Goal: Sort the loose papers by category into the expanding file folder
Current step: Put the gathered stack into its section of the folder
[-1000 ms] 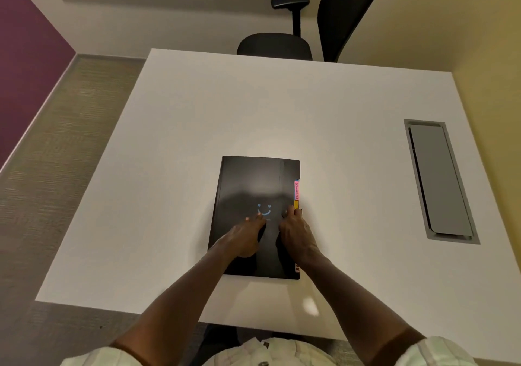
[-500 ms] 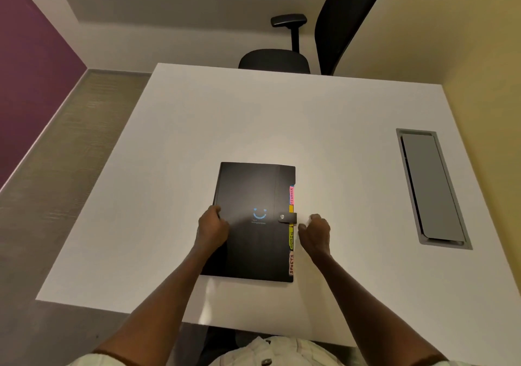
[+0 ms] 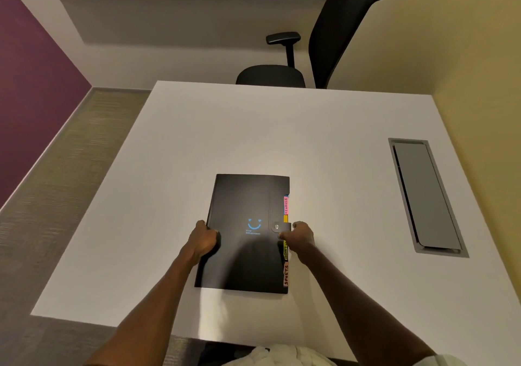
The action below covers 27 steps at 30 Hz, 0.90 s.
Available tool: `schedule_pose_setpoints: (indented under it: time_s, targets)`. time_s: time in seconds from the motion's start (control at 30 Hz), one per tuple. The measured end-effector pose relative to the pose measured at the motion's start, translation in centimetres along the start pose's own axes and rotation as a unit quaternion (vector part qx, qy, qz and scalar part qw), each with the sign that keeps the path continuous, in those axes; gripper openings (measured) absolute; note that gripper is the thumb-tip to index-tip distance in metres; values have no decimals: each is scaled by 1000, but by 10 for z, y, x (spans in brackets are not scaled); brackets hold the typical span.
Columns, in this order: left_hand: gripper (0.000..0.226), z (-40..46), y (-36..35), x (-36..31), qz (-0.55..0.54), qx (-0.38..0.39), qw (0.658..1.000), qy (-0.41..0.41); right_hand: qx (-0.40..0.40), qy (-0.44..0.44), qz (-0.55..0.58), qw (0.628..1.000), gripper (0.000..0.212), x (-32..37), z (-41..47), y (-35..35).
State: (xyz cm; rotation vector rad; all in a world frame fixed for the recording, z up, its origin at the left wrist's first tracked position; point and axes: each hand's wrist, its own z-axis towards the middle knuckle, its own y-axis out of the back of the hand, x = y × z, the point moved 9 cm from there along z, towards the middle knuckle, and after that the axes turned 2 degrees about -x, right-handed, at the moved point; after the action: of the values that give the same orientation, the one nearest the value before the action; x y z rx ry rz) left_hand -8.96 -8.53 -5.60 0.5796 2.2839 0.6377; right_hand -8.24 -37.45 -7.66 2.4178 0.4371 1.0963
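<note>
Since a moment ago the right hand (image 3: 300,237) has closed in on the expanding file folder's (image 3: 242,252) snap strap (image 3: 280,227), fingers pinching by it. The left hand (image 3: 204,240) grips the folder's left edge. One closed folder lies near the counter's (image 3: 253,134) front edge; four tab labels, partly unreadable.

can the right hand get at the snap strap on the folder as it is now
Probably yes. The right hand sits at the folder's right edge, thumb tip beside the snap strap, nothing between them. The left hand grips the opposite edge.
</note>
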Motion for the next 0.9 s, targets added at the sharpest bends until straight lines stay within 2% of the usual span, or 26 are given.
schedule_pose_setpoints:
  time_s: [0.07,0.17,0.3,0.43,0.7,0.8,0.9]
  targets:
    - [58,4,4,2,-16,-4,1000,8,13,-18,12,1000,24,-2,2,-3]
    - [54,14,12,7,-41,-7,999,30,18,-23,12,1000,16,-1,2,-6]
    - [34,27,18,18,-68,-14,996,52,-3,-32,34,999,18,-4,4,-7]
    - [14,23,23,20,-94,-32,994,36,-49,-31,52,997,19,-3,-4,-9]
    - [42,30,103,23,-179,-120,977,-15,-91,51,2,995,29,63,-32,-44]
    - [40,39,149,28,-175,-154,971,-43,-84,79,10,993,29,101,-41,-72]
    - [40,53,192,46,-166,-173,970,-35,-73,105,4,992,24,135,-47,-105]
